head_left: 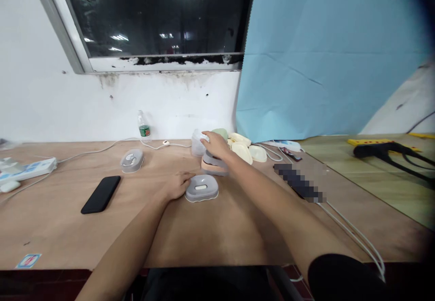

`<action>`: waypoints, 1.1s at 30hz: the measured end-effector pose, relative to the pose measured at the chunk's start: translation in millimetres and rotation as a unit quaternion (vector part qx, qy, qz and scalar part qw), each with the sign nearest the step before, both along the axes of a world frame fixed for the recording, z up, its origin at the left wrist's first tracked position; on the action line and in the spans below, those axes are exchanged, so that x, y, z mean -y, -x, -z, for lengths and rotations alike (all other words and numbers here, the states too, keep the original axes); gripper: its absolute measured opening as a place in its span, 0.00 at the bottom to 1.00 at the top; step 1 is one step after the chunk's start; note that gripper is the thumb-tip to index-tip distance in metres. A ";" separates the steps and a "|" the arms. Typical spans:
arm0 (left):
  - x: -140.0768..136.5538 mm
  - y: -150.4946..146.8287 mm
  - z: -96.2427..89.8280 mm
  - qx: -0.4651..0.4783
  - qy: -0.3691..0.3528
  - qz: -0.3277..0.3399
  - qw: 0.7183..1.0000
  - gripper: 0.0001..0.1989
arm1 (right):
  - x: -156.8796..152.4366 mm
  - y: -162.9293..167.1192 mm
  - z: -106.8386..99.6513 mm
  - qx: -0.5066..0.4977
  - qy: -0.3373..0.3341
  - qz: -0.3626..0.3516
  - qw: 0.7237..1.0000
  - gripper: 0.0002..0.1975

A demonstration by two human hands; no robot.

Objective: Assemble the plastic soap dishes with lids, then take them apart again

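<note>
Left hand [177, 186]: at left edge of grey dish [208, 184], on tabletop [190, 233]; grip indeterminable. Right hand [216, 144]: fingers at translucent container [196, 146]; grip indeterminable.

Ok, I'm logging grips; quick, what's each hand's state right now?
Left hand: fingers bent beside the gray dish; grip cannot be told.
Right hand: fingers at the translucent container; whether they grip it cannot be told.

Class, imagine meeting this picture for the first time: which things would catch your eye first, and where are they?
Probably the large blue sheet hanging at upper right, beside the dark window. Next, near the middle of the table, the left hand is at a grey dish, and the right hand is at a cloudy container farther back.
</note>
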State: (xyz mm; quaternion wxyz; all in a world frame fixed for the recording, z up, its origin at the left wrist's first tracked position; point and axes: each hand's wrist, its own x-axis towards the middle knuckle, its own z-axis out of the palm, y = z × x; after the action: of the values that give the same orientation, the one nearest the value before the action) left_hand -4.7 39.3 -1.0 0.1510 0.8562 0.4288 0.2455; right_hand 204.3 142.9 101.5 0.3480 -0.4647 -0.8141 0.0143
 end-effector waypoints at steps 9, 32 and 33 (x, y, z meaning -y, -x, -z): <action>9.3 -3.0 -7.9 -0.007 -0.004 -0.014 1.000 0.26 | -38.3 22.4 5.3 -0.149 0.101 0.029 0.983 0.27; 17.2 -0.3 -17.6 0.116 -0.029 -0.145 0.982 0.25 | 89.3 -34.8 98.7 -0.294 0.222 -0.092 0.925 0.20; 16.1 0.5 -17.5 0.099 -0.025 -0.148 0.984 0.25 | 88.7 -35.2 100.8 -0.269 0.211 -0.085 0.936 0.20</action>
State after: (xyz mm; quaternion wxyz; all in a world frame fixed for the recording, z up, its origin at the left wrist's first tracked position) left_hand -5.3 23.2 16.5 0.1333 0.7583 0.5275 0.3592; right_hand 239.6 54.2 0.7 0.4450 -0.4352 -0.7049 0.3401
